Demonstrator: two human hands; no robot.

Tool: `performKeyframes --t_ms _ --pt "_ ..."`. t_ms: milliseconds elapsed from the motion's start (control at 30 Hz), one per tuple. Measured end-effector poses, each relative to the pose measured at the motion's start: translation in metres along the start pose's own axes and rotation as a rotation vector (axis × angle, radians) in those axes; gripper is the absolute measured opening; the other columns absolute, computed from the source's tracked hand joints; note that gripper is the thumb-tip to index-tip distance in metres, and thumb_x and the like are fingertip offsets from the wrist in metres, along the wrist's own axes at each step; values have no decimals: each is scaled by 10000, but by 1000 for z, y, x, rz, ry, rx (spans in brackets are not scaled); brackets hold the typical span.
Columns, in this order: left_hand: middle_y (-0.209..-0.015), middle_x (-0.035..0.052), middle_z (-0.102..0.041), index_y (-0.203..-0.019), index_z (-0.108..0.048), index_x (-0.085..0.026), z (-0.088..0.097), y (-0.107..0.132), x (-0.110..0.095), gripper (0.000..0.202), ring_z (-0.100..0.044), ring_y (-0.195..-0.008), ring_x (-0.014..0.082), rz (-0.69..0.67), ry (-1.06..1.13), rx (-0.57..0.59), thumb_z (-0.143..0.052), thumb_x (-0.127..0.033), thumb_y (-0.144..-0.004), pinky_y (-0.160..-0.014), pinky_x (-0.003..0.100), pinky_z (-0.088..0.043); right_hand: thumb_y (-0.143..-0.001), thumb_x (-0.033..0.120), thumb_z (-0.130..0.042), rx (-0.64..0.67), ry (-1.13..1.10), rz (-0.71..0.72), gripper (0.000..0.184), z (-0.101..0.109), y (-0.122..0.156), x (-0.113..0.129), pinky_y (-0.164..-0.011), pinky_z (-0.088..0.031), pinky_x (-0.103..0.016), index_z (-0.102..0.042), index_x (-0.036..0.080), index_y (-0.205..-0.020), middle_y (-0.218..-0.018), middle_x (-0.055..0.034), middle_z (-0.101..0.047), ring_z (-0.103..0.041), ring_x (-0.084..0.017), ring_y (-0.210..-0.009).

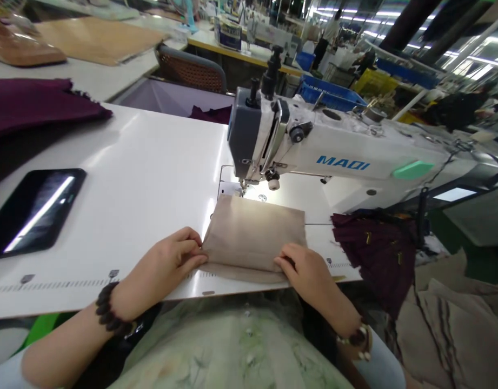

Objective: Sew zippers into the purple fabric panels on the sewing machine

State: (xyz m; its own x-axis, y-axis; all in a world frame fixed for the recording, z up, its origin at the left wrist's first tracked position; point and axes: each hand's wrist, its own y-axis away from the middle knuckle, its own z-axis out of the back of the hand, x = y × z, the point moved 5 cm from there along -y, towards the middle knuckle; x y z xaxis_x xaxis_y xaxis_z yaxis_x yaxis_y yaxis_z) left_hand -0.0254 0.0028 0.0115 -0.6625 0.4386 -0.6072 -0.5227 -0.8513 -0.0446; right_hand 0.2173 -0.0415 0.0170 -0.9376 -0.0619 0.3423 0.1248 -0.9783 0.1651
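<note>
A folded piece of beige fabric (254, 232) lies on the white sewing table, its far edge close to the needle area of the sewing machine (338, 156). My left hand (173, 256) pinches the fabric's left edge between thumb and fingers. At the near right part of the same piece, my right hand (303, 270) grips it with thumb and fingertips. The near edge is folded over, and a second layer shows beneath it. The presser foot (243, 188) sits just beyond the fabric's far left corner.
A dark phone (35, 210) lies on the table at left, with purple fabric (41, 105) behind it. Purple pieces with zip pulls (378, 243) and beige pieces (455, 324) are heaped at right. A blue crate (330, 93) stands behind the machine.
</note>
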Motion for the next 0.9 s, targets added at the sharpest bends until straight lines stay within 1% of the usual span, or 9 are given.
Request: performKeyframes --t_ms 100,233,367,433,500,567,633,767,900 --pt "-855 34 -557 -615 -538 -169 -4 -1 3 289 -548 -632 129 48 -14 2 -462 -358 -821 -584 261 -460 -849 204 -526 -35 33 -12 133 -1 0 1 -601 -294 -249 -564 175 -725 -723 -1 -589 -535 -141 -685" --pt "-901 46 -531 -826 -569 -175 -5 4 -4 154 -540 -712 156 -14 -111 -66 -447 -268 -840 -638 282 -465 -858 210 -519 -7 111 -30 73 -4 2 1 -579 -314 -254 -587 185 -854 -766 -12 -620 -574 -159 -703" --pt "-1098 89 -523 -1038 -606 -224 -8 6 -20 331 -509 -939 231 -270 -399 -74 -327 -122 -890 -797 378 -442 -851 92 -450 57 333 149 499 -8 11 14 -505 -314 -253 -436 331 -1289 -746 0 -598 -560 -152 -582" --pt "-1183 107 -506 -1150 -570 -226 -9 -5 -23 376 -479 -1019 255 -339 -538 -43 -336 -97 -885 -871 420 -412 -826 51 -437 50 433 261 581 -6 14 24 -515 -356 -268 -397 346 -1326 -744 -11 -579 -539 -159 -560" --pt "-1253 112 -479 -1216 -530 -218 -10 -24 -24 398 -454 -1079 255 -385 -600 -8 -348 -87 -887 -942 437 -368 -831 74 -439 -15 456 387 419 -1 10 36 -667 -447 -358 -531 243 -1202 -885 -74 -595 -578 -213 -753" --pt "-1276 97 -480 -1236 -513 -207 -13 -47 -26 388 -438 -1110 248 -453 -596 47 -355 -96 -900 -979 428 -337 -858 111 -421 -71 419 544 239 2 0 47 -886 -408 -466 -605 153 -1004 -1119 -135 -555 -514 -270 -1042" --pt "-1246 79 -518 -1240 -505 -189 -17 -68 -29 362 -439 -1112 239 -506 -573 104 -369 -118 -912 -988 407 -328 -883 150 -410 -90 354 640 195 1 -16 50 -963 -369 -457 -598 121 -925 -1226 -141 -507 -451 -263 -1137" --pt "-1207 68 -561 -1198 -526 -170 -22 -91 -30 303 -445 -1133 227 -520 -546 113 -400 -152 -923 -1000 386 -312 -880 268 -485 -119 276 574 309 -6 -45 38 -866 -433 -394 -531 129 -1153 -1203 -121 -531 -500 -238 -1014" --pt "-1219 79 -561 -1194 -520 -147 -25 -93 -27 290 -476 -1120 204 -524 -516 67 -403 -158 -929 -997 363 -326 -895 310 -466 -167 264 514 427 -10 -52 29 -1005 -311 -502 -435 173 -1298 -1419 -117 -355 -357 -266 -1248"
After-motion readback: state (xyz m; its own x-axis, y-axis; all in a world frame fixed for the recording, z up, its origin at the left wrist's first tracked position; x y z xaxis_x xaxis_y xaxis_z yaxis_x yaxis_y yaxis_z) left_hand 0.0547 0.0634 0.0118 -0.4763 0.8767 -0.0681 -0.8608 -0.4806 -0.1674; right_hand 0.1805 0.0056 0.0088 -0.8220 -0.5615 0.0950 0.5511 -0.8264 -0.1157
